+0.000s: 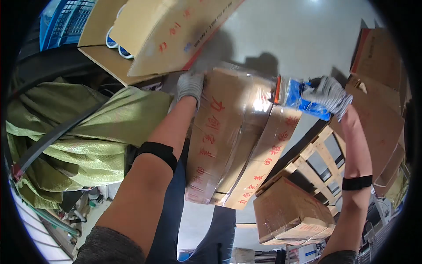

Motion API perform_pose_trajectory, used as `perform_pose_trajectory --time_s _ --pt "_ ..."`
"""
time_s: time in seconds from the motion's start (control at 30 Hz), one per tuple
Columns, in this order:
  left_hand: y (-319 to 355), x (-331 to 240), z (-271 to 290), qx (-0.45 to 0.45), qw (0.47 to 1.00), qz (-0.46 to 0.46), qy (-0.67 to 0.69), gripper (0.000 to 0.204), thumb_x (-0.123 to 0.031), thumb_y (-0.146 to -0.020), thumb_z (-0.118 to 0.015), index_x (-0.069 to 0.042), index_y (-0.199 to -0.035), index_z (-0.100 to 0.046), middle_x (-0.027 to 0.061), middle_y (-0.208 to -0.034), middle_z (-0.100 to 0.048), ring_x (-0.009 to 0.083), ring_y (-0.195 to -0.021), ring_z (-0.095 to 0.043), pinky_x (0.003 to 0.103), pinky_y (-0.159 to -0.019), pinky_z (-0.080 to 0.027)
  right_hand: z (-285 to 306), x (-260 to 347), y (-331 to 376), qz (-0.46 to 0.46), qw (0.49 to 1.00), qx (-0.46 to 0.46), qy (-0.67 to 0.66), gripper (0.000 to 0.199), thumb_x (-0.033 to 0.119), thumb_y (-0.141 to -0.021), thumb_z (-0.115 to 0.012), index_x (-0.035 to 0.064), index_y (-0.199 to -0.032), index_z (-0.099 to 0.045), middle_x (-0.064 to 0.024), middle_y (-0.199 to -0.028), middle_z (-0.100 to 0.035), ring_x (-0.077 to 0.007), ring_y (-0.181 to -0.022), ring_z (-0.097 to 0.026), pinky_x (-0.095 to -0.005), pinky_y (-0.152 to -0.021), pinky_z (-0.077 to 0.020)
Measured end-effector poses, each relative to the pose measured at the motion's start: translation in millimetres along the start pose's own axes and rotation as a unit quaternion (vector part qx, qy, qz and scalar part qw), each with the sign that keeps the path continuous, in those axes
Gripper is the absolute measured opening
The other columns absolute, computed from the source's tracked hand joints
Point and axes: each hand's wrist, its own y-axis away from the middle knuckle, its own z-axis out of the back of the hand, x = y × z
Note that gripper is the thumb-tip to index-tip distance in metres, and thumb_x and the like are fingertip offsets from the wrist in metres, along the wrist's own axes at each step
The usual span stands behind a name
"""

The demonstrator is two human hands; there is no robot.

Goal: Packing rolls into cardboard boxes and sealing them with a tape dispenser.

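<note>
Left arm comes up from the lower edge, forearm bare with a black band (157,152) near the elbow, reaching steeply up and forward. I see the left hand (190,86), in a grey knit glove, pressed flat on the far left corner of the box (228,136), fingers curled over the edge. It bears on the box rather than clasping anything.

The box sits mid-frame, long side running away from me, brown cardboard with red print, its top seam under clear shiny tape. It looks propped against my legs, in dark trousers (176,207).

Right arm enters from the lower right, nearly straight up, a second black band (357,182) on the forearm. The right hand (327,94), gloved the same, is closed around the handle of a blue tape gun (295,97). The gun's red front end touches the box's far right edge, where tape glints.

Around it:
- Another box (171,31) tilts overhead at top left, open flaps showing, two tape rolls (118,46) inside.
- Green woven sack (88,136) bulks on the left, a black strap across it.
- Wooden pallet (323,156) lies to the right, a wrapped smaller carton (292,211) in front of it.
- Flat cardboard (380,88) stacks along the right rim.
- Floor (299,31) is pale grey.
</note>
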Motion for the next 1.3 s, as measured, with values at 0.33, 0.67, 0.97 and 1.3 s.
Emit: perform_pose_trajectory --time_s 0.33,0.67,0.97,1.3 --pt "63 -32 -36 -0.060 0.963 -0.132 0.227 0.050 -0.045 -0.092 -0.039 -0.009 -0.122 -0.057 0.0169 -0.119 -0.059 0.0359 -0.111 -0.054 0.044 -0.096 -0.040 1 -27 -5 -0.012 0.999 0.017 -0.037 0.045 0.041 -0.070 -0.065 -0.0045 -0.073 -0.066 -0.0148 -0.055 -0.058 -0.0229 -0.052 -0.060 -0.0371 -0.057 -0.0506" --pt "122 -95 -110 -0.218 0.804 -0.421 -0.359 0.034 -0.034 -0.091 -0.043 -0.017 -0.111 -0.064 0.0035 -0.109 -0.062 0.0233 -0.102 -0.053 0.045 -0.094 -0.029 19 -73 17 0.047 0.995 0.070 -0.048 0.043 0.040 -0.069 -0.069 -0.0020 -0.078 -0.069 -0.0126 -0.063 -0.063 -0.0191 -0.054 -0.057 -0.0351 -0.056 -0.0469" --pt "119 -106 -105 -0.235 0.812 -0.413 -0.339 0.037 -0.037 -0.093 -0.041 -0.013 -0.108 -0.065 0.0057 -0.109 -0.062 0.0234 -0.103 -0.053 0.044 -0.095 -0.030 -9 -193 83 -0.164 0.986 -0.009 0.039 0.043 0.038 -0.065 -0.064 -0.0050 -0.071 -0.064 -0.0145 -0.050 -0.051 -0.0225 -0.046 -0.053 -0.0382 -0.051 -0.0446" --pt "110 -99 -104 -0.227 0.809 -0.398 -0.368 0.036 -0.038 -0.092 -0.042 -0.020 -0.117 -0.061 0.0021 -0.121 -0.058 0.0234 -0.116 -0.048 0.050 -0.103 -0.024 -27 -113 -42 -0.181 0.972 0.128 0.075 0.038 0.037 -0.072 -0.066 0.0014 -0.085 -0.067 -0.0148 -0.083 -0.066 -0.0264 -0.071 -0.061 -0.0397 -0.068 -0.0494"
